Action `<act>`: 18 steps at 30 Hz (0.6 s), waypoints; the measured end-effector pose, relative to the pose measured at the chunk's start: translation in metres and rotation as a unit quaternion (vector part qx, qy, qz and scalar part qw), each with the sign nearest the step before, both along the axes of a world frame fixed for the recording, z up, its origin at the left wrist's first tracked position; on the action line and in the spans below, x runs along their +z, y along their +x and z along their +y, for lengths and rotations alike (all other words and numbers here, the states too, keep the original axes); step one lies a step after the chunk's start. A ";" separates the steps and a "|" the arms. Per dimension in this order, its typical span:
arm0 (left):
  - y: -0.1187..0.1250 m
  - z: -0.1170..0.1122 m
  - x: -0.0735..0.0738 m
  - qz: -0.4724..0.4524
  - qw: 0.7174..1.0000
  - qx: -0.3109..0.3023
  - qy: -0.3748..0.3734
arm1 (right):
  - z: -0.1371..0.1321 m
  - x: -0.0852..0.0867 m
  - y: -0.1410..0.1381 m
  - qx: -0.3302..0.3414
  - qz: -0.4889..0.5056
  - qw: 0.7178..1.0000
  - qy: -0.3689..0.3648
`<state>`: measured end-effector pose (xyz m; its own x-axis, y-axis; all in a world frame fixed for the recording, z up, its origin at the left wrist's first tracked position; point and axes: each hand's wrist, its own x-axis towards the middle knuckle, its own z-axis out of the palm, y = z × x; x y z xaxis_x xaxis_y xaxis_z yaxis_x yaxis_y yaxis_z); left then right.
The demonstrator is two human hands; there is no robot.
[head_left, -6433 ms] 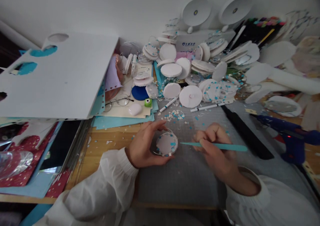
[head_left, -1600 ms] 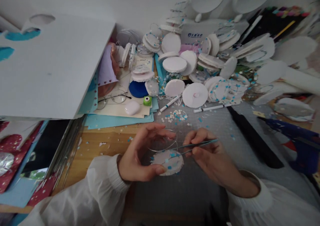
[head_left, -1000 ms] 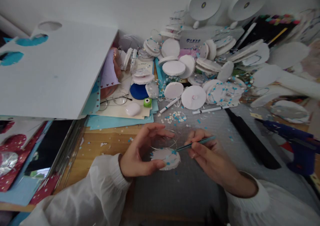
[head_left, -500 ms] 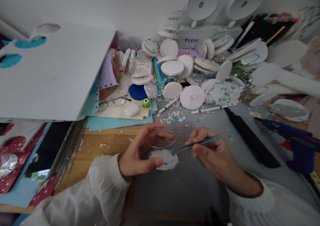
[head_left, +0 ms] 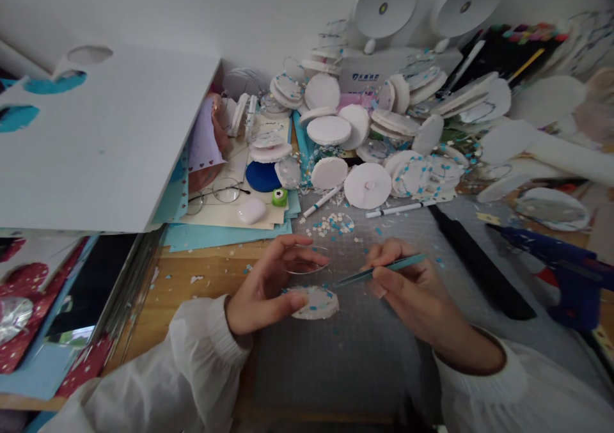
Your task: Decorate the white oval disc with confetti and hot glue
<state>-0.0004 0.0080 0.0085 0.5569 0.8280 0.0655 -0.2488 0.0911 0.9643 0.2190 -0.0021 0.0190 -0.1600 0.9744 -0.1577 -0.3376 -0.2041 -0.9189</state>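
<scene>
A small white disc (head_left: 319, 306) with light-blue bits around its top is held by my left hand (head_left: 266, 299), thumb on its near left edge. Over the disc arches a thin clear wire loop (head_left: 307, 272), with my left fingers curled around and behind it. My right hand (head_left: 407, 295) pinches light-blue tweezers (head_left: 405, 262) between thumb and fingers. Their tips point left, close to the disc's right rim, and the two arms look pressed together. Whether the tips hold a tiny piece is too small to tell.
Tiny white and blue paper flowers (head_left: 333, 224) lie scattered on the grey cutting mat (head_left: 355, 362). Many white discs (head_left: 368, 185) are piled behind. A blue glue gun (head_left: 570, 279) and a black bar (head_left: 484, 263) lie right. Left are eyeglasses (head_left: 225, 194) and a large white box (head_left: 115, 145).
The tweezers have drawn back slightly from the disc, and their arms have come together. The disc has shifted and tilted a little in my left hand.
</scene>
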 end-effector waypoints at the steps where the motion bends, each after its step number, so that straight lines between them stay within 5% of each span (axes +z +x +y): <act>1: 0.000 0.000 0.000 0.001 1.000 0.004 0.002 | 0.001 0.000 0.001 -0.007 0.003 1.000 -0.003; 7: -0.006 -0.002 -0.006 0.049 0.993 0.041 0.101 | 0.014 0.001 0.011 -0.111 0.039 0.993 -0.007; 11: -0.008 -0.006 -0.007 0.159 0.961 -0.021 0.224 | 0.017 0.002 0.015 -0.170 0.055 0.984 -0.008; 15: -0.005 -0.005 0.002 0.176 0.934 -0.071 0.303 | 0.011 0.002 0.009 -0.144 0.047 0.988 -0.007; 18: -0.004 -0.004 0.008 0.162 0.947 -0.016 0.278 | 0.005 0.004 0.001 -0.086 0.052 0.995 -0.012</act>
